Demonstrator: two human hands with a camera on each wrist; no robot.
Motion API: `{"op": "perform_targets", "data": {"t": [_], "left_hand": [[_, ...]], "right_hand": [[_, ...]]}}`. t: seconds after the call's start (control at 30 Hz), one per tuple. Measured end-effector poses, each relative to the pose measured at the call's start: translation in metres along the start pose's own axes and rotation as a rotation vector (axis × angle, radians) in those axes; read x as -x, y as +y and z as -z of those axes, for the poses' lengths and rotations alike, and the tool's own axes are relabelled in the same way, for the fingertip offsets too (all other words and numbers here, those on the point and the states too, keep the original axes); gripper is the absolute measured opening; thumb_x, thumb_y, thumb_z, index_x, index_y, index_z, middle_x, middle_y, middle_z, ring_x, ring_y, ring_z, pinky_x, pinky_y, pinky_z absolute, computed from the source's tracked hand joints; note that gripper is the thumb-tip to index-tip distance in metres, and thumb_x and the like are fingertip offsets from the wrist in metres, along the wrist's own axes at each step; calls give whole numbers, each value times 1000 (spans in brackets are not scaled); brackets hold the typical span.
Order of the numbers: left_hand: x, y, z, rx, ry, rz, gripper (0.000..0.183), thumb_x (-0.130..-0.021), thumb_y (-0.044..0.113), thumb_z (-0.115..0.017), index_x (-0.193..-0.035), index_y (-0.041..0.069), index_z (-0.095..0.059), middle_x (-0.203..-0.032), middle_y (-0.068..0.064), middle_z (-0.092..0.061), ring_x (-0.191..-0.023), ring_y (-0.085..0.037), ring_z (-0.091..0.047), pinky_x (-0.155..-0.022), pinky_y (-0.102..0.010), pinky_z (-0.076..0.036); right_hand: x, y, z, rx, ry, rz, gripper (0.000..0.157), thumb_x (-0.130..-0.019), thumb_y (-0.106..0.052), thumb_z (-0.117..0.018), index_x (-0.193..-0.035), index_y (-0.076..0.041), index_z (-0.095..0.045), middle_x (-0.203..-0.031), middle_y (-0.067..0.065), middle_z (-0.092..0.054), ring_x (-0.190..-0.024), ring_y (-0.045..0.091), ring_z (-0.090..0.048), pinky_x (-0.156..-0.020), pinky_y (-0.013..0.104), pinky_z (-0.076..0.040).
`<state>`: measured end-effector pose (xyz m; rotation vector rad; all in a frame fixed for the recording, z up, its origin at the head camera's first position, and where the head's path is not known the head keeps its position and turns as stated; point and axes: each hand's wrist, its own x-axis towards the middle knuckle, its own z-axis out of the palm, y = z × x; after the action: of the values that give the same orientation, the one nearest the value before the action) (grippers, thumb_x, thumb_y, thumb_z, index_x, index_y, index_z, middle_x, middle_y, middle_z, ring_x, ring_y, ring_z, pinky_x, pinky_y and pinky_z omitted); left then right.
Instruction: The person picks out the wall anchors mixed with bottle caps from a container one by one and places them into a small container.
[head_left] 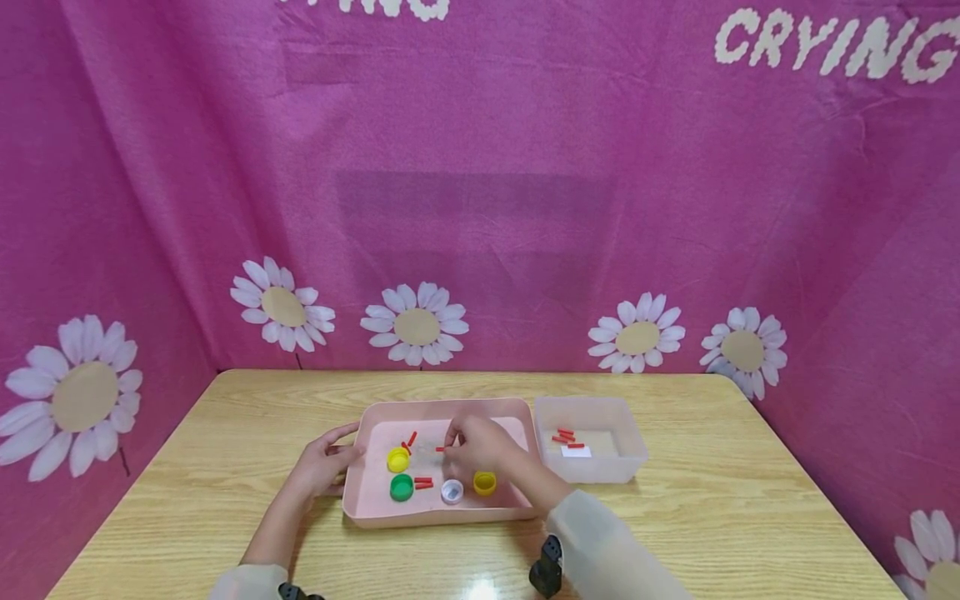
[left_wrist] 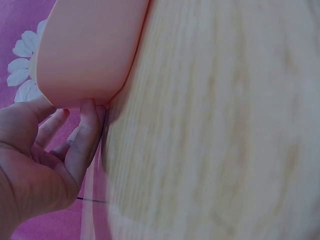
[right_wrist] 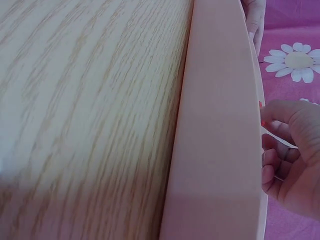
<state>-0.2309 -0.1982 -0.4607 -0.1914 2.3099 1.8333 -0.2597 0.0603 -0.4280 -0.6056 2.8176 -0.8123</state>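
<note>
The right hand [head_left: 480, 446] pinches a small red stick [head_left: 440, 449] over a pink tray [head_left: 442, 518]. In the right wrist view, the stick's red end [right_wrist: 262, 116] shows at the fingertips, just past the tray wall. The left hand [head_left: 324, 462] holds the tray's left end. Its thumb is at the rim, and its fingertips [left_wrist: 88, 107] are against the outer end wall. In the tray lie a yellow cap [head_left: 398, 460], a green cap [head_left: 402, 487], a whitish cap [head_left: 452, 492] and a second yellow cap [head_left: 484, 483]. Loose red sticks [head_left: 423, 481] lie near the caps.
A translucent bin [head_left: 633, 454] stands against the tray's right side, with several red sticks [head_left: 564, 436] and a white label [head_left: 576, 452]. Both containers sit on a wooden table [head_left: 712, 500]. A pink cloth with daisies [head_left: 480, 217] hangs behind and at the sides.
</note>
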Motion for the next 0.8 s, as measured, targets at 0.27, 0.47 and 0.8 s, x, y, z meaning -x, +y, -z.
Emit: {"op": "perform_targets", "data": {"t": [0.27,0.47,0.8], "left_hand": [[-1,-1,0,-18,8,16,51,-94,17,-55,-141,8,-38,-127,-30,-49,-84,-16,-61,-65,-40,-58],[-1,-1,0,-13,7,18,51,-94,16,-55,-141,7,-38,-126,-30,-50,-83,-16,-62,-64,-40,-58],[-2,-2,1,-22,13,25,50,-94,15,-53,-141,9,-39,-126,-29,-51,-81,-16,-62,-63,-38,-58]], "right_hand": [[6,5,7,0,7,25,8,-83,-18,-67,-77,-17,-62,-62,-6,-49,-55,8,-41,-51,20,-34],[10,10,13,35,28,64,7,-82,-18,-67,-77,-17,-62,-61,-7,-48,-53,6,-40,-48,19,-32],[17,14,18,32,57,93,9,-81,-17,-67,-76,-16,-61,-63,-7,-50,-57,6,-42,-52,19,-35]]}}
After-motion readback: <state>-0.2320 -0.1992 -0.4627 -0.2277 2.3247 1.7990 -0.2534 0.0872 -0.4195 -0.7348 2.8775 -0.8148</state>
